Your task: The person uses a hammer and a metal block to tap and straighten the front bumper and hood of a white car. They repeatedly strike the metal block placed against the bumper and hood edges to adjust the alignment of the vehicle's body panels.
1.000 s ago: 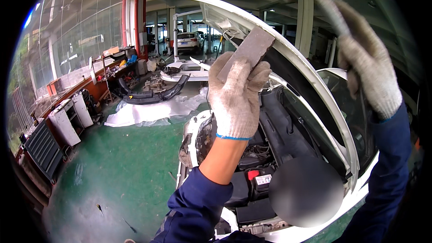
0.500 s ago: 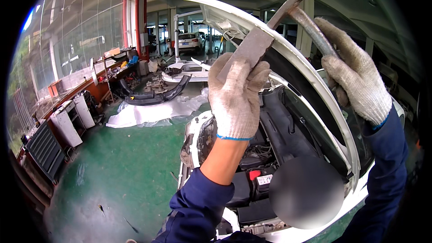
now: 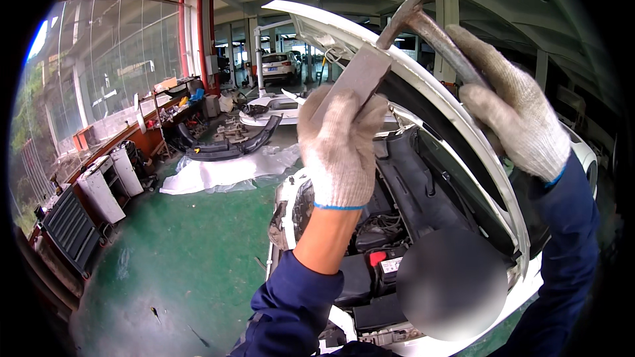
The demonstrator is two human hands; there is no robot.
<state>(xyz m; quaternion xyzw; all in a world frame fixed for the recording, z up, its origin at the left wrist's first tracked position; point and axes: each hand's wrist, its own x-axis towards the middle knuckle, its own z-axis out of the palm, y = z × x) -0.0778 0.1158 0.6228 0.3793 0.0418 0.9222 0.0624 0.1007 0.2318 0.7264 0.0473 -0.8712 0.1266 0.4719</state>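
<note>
Two gloved hands work raised at the open white hood point(image 3: 423, 102): the left hand point(image 3: 340, 142) is clamped around a flat grey metal block point(image 3: 357, 76) pressed against the hood's edge. Just beyond, the right hand point(image 3: 512, 116) grips a hammer point(image 3: 423, 16) low on its handle, head touching the hood edge. Block and hammer look stiff and heavy, best held firmly at their lower ends, while the hood's thin sheet metal probably dents easily.

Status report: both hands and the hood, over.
Left hand presses flat block on raised hood edge. Right hand grips hammer, head at hood. Nothing in the way.
</note>
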